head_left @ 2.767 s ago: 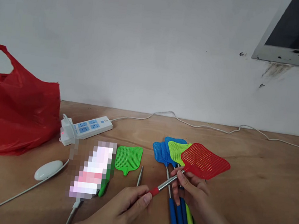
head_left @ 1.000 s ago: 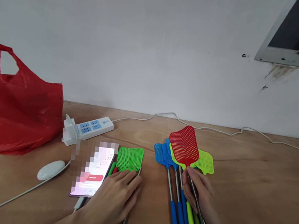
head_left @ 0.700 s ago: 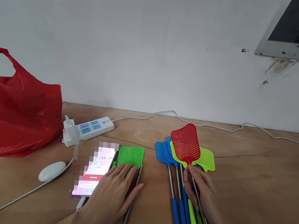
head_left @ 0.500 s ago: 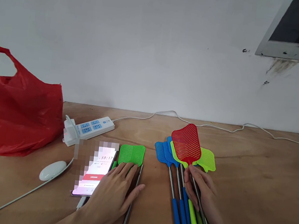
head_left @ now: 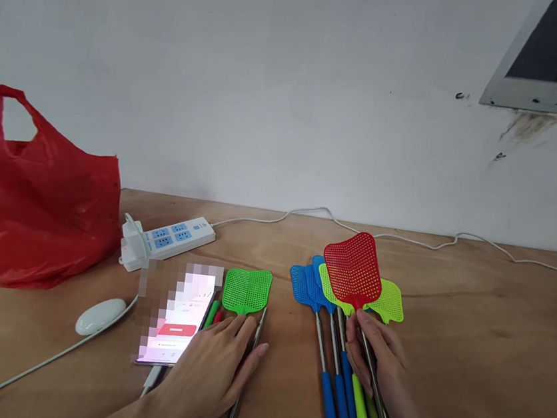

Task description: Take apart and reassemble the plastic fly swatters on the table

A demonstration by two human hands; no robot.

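Observation:
Stretched over the table, my left hand [head_left: 210, 365] rests at the neck of a green fly swatter [head_left: 247, 291]. Its thumb is spread apart over a bare metal rod [head_left: 259, 331], and the hand covers most of what is underneath. Green [head_left: 211, 313] and red [head_left: 218, 317] ends of handles show beside its fingers. My right hand [head_left: 377, 348] pinches the metal shaft of a red fly swatter [head_left: 353, 269] just below its head. Under the red one lie blue fly swatters [head_left: 302, 285] and yellow-green fly swatters [head_left: 391, 301], fanned out with handles toward me.
A lit phone [head_left: 180, 318], partly blurred out, lies left of my left hand. Beyond it are a white power strip [head_left: 171, 240], a white oval object [head_left: 100, 316] with a cable, and a red plastic bag [head_left: 42, 209]. A thin cord [head_left: 420, 242] runs along the wall.
My left hand has drawn back toward me, off the green swatter's head, uncovering its neck and a red handle end. My right hand keeps its hold on the red swatter.

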